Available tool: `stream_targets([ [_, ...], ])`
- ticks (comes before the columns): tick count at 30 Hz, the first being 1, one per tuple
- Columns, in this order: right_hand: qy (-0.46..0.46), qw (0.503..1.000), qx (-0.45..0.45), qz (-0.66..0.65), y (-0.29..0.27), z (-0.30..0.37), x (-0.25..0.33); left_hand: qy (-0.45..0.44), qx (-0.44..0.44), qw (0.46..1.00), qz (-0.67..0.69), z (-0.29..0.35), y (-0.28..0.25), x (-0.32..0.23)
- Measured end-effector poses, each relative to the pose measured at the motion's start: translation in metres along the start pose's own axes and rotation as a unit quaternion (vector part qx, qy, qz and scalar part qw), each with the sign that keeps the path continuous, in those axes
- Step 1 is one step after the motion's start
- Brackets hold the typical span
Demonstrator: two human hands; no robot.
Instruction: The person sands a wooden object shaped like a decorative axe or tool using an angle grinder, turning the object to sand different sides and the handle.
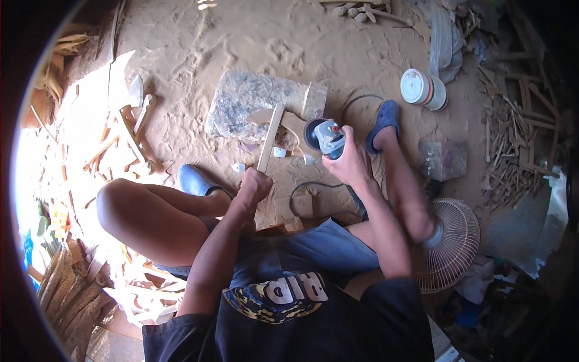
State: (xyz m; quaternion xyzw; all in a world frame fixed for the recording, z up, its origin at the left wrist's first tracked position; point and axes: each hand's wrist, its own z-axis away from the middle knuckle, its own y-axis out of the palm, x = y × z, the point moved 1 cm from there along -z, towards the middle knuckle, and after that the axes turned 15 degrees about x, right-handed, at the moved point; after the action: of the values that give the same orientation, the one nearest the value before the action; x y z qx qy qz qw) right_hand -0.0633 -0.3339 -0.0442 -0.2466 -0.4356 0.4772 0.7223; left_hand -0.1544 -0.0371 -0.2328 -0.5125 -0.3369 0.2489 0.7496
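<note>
My left hand [256, 186] is closed round the lower end of a flat, pale wooden strip [271, 134], which points away from me toward a worn block [241, 96]. My right hand [351, 161] grips an angle grinder [330, 137] with a dark round disc [313, 133] on its left side. Beside the disc lies a curved, brown wooden piece [293, 125]. It reaches from behind the strip to the disc; whether it is joined to the strip, or touches the disc, I cannot tell.
Dark cable [301, 184] loops over the sandy ground between my legs. A small white container [239, 167] sits near my left shoe [201, 182]. At right are a white bucket [415, 87], a metal box [443, 158] and a fan [449, 244]. Wood scraps [126, 136] lie at left.
</note>
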Motion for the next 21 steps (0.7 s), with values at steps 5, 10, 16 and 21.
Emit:
stream_targets([
  [5,0.012,0.997,0.066,-0.028,-0.001,0.012,0.022,0.070,0.058,0.993,0.071,0.004,-0.004,0.011],
  [10,0.042,0.999,0.005,-0.033,-0.005,-0.011,0.015,0.036,0.069,0.975,0.210,-0.007,0.017,0.004],
  [16,0.012,0.996,0.083,-0.031,0.000,0.015,0.022,0.035,0.053,0.980,0.188,-0.006,0.004,0.007],
  [21,0.094,0.993,-0.035,-0.059,-0.011,-0.017,-0.009,0.066,0.051,0.988,0.132,-0.003,-0.012,0.012],
])
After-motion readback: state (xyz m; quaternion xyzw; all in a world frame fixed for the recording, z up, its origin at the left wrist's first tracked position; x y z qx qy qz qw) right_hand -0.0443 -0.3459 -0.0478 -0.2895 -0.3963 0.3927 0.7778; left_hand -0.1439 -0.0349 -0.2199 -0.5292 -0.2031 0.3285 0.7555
